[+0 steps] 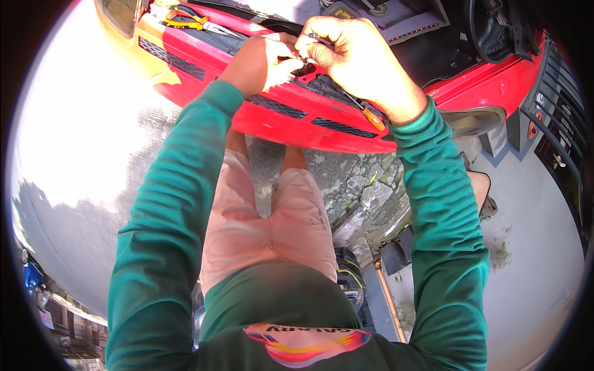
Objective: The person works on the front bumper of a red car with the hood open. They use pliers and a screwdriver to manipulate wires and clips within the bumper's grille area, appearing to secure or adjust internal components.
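Note:
Over the front of a red car [260, 127], both my hands meet with their fingertips almost touching. My left hand [265, 62] is closed in a pinch at a small piece that its fingers mostly hide. Close beside it, my right hand [356, 59] is pinched on a small dark part [320, 41], whose end shows between thumb and fingers; its kind is too covered to tell. Below my right wrist, a screwdriver [373, 119] with an orange handle lies across the car's front edge. Left of my left hand, yellow-and-black pliers [185, 20] rest on the red panel.
The open engine bay [408, 43] lies beyond my hands, with a black round-edged part [495, 31] at its right. Dark mesh grilles [173, 59] line the red front. At far right stands a dark metal rail gate [557, 111]. Cracked concrete [371, 191] lies below.

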`<state>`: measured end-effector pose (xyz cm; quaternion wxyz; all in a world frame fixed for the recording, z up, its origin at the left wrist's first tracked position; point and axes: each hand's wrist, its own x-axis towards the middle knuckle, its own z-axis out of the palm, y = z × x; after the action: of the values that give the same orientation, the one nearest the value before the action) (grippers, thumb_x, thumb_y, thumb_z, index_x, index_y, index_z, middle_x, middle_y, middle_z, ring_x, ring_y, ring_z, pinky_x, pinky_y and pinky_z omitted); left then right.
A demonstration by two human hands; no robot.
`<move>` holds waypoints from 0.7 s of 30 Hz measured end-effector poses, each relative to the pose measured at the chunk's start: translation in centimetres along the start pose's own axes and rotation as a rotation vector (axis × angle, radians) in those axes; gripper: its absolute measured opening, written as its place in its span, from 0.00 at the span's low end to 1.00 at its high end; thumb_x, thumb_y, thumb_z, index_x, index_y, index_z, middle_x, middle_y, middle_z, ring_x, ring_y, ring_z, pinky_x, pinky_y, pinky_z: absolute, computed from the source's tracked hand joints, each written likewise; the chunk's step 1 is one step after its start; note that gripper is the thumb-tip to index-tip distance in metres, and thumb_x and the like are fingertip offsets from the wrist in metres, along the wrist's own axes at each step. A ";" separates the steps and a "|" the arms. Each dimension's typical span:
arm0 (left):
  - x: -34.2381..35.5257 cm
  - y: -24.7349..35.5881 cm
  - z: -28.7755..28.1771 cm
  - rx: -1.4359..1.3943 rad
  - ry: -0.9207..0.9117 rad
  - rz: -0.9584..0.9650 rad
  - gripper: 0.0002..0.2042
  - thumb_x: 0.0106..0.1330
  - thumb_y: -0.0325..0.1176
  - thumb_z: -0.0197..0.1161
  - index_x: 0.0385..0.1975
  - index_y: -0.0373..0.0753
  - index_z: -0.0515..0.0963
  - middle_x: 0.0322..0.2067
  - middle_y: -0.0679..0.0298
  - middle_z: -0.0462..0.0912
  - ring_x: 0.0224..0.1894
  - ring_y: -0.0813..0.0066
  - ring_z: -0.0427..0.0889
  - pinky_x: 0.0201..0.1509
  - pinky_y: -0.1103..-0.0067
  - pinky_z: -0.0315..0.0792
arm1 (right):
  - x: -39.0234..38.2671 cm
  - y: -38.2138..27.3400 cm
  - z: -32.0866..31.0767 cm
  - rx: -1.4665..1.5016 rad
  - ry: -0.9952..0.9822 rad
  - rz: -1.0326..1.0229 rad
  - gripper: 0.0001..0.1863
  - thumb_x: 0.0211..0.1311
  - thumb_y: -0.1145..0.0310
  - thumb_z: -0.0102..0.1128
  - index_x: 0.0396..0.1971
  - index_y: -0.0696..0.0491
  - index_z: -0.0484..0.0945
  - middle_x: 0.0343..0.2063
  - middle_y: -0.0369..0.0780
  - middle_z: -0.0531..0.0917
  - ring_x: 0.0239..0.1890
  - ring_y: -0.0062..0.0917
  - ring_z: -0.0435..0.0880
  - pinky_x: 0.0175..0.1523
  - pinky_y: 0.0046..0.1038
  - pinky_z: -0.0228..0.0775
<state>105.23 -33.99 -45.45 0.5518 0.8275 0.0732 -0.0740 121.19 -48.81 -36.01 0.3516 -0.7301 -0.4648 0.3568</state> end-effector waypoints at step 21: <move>3.0 -1.2 0.2 0.020 -0.053 -0.200 0.07 0.74 0.30 0.69 0.44 0.34 0.88 0.37 0.56 0.91 0.37 0.66 0.86 0.47 0.72 0.80 | 1.2 1.7 -1.9 0.059 0.131 -0.159 0.05 0.64 0.75 0.61 0.32 0.58 0.84 0.25 0.53 0.83 0.27 0.47 0.86 0.35 0.39 0.77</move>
<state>107.93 -33.61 -47.18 0.5352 0.8192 0.1401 -0.1513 123.90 -48.56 -36.73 0.4298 -0.7019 -0.4866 0.2930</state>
